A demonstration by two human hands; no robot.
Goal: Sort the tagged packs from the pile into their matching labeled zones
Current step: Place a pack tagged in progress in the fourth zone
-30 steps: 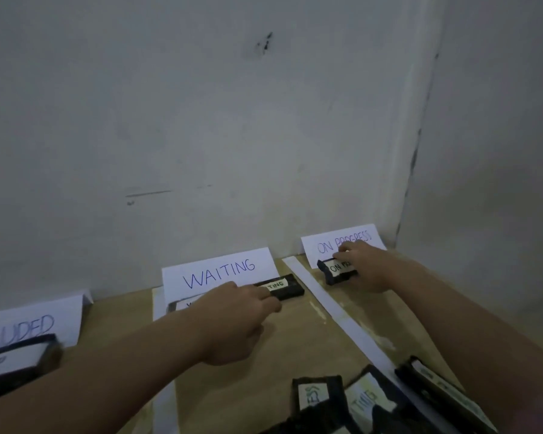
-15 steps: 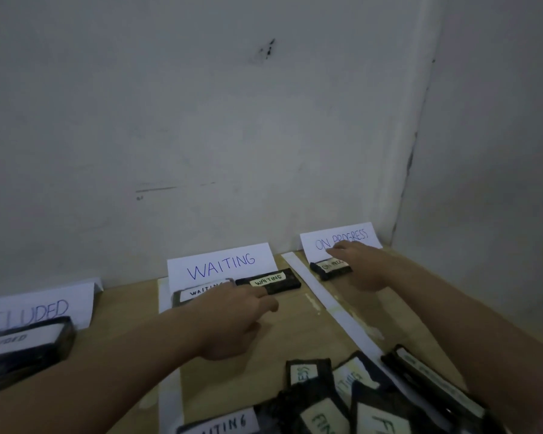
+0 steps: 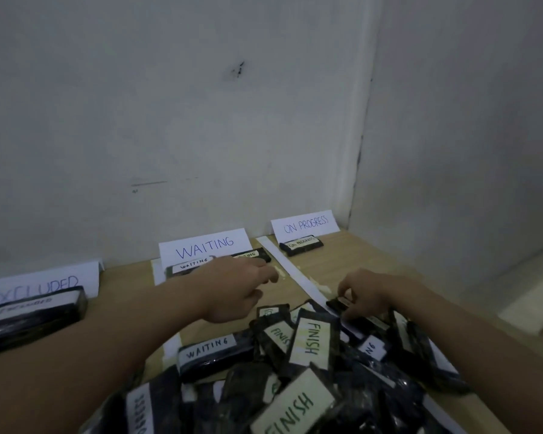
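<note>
Right hand (image 3: 362, 296) pinches a dark pack (image 3: 339, 303), tag hidden by fingers; left hand (image 3: 235, 289) hovers loosely curled, empty.

Wall cards (image 3: 205, 247) read WAITING, ON PROGRESS; pile packs (image 3: 311, 338) read FINISH.

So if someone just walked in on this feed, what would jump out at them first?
The heap of black plastic packs with white FINISH tags filling the near foreground. Behind it, folded white paper signs stand along the wall: EXCLUDED, WAITING, ON PROGRESS. The right hand pinches a pack at the heap's far edge.
</note>
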